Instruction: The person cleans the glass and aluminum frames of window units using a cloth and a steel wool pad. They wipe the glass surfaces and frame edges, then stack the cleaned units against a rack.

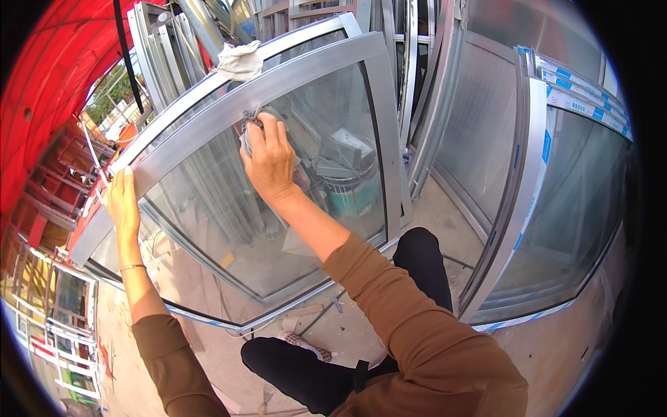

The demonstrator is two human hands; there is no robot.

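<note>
A large glass panel in a grey aluminium frame [299,75] stands upright before me, tilted in the view. My right hand [269,156] presses a crumpled grey rag [246,144] against the pane near the upper frame bar, fingers bent around it. At the panel's upper left corner, my left hand [123,201] grips the edge of the aluminium frame; its fingertips lie over the top and the thumb is hidden. A white cloth [240,61] is draped over the top bar of a second framed panel just behind.
Another framed glass panel [577,201] with blue-and-white tape stands at the right. Aluminium profiles [163,55] lean at the back left. Through the pane a teal bucket [351,198] shows. White frames [66,313] stand at the far left, beneath a red canopy [52,76].
</note>
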